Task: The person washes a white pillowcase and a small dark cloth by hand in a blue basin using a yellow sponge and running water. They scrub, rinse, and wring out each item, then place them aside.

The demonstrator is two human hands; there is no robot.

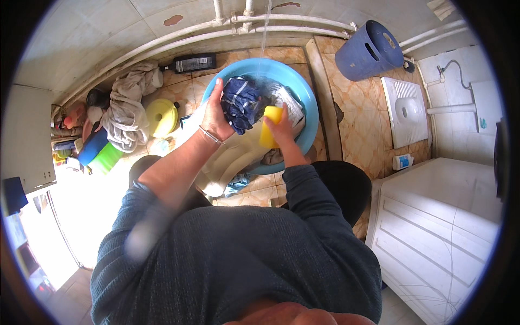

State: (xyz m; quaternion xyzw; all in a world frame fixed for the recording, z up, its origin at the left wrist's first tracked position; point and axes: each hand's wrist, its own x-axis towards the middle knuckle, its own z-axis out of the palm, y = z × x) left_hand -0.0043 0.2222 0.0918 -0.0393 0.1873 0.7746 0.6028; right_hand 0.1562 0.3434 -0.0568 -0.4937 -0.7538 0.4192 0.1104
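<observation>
In my left hand (218, 115) is a bunched navy cloth with white stripes (242, 103), held over the light-blue plastic basin (310, 109). My right hand (283, 129) grips a yellow bar (267, 136), close to the cloth's right side; whether it is soap or a sponge I cannot tell. A cream board (229, 156), apparently a washboard, slants out of the basin toward me, below both hands. Wet white fabric (287, 99) lies in the basin behind the bar. From above, a thin stream of water (265, 36) falls into the basin; where it lands is partly hidden.
Left of the basin are a black bottle (195, 63), a yellow lid (161, 118) and a heaped beige cloth (128, 109). A raised ledge (325, 101) runs along the right. Beyond it stand a blue bin (361, 57), a squat toilet (406, 111) and a white appliance (434, 211).
</observation>
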